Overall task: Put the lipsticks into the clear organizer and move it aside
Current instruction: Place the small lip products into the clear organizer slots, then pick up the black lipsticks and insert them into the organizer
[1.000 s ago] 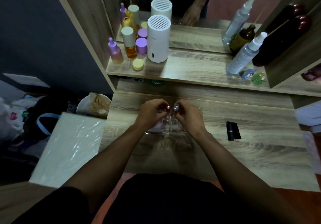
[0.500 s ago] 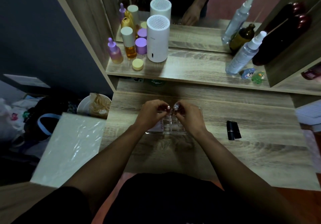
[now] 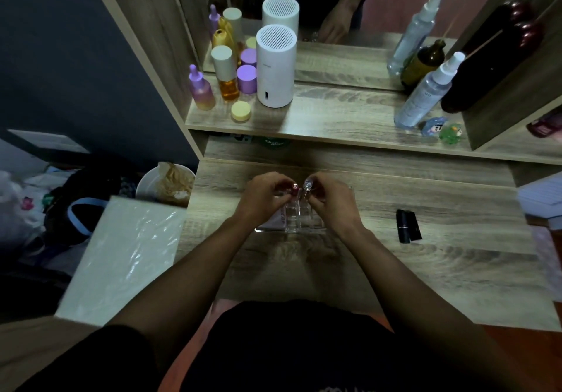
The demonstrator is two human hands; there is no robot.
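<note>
Status, big to small: wooden vanity desk (image 3: 425, 276), lower surface mostly bare, upper shelf (image 3: 334, 124) at the far side carries unrelated stuff: white cylindrical humidifier (image 3: 276, 66), dropper and pump bottles on the far left, clear spray bottle (image 3: 425, 93) on the far right. None of that is in play. Clear organizer (image 3: 292, 221) sits near centre of the lower surface, partly hidden under both hands; compartment walls are hard to read through the acrylic, there's something pinkish low in its left part but I can't tell what. Left hand (image 3: 263, 198) has fingertips pinched on a red-topped lipstick (image 3: 294, 187) held upright over the organizer's far-left cells; right hand (image 3: 330, 201) pinched the same way on a silver/clear-topped lipstick (image 3: 307, 184) just beside it. Both tubes look like they're being seated into slots, can't tell if they've bottomed out. Two black lipsticks (image 3: 409, 226) lie side by side, touching, on the desk well to the right of the organizer, untouched. My read: roughly halfway through loading, two going in, two left to pick up and slot. Organizer is in the working spot at centre, so the move-aside step hasn't started. Remaining: release these, fetch the black pair, insert, then shift the organizer off to a side
</note>
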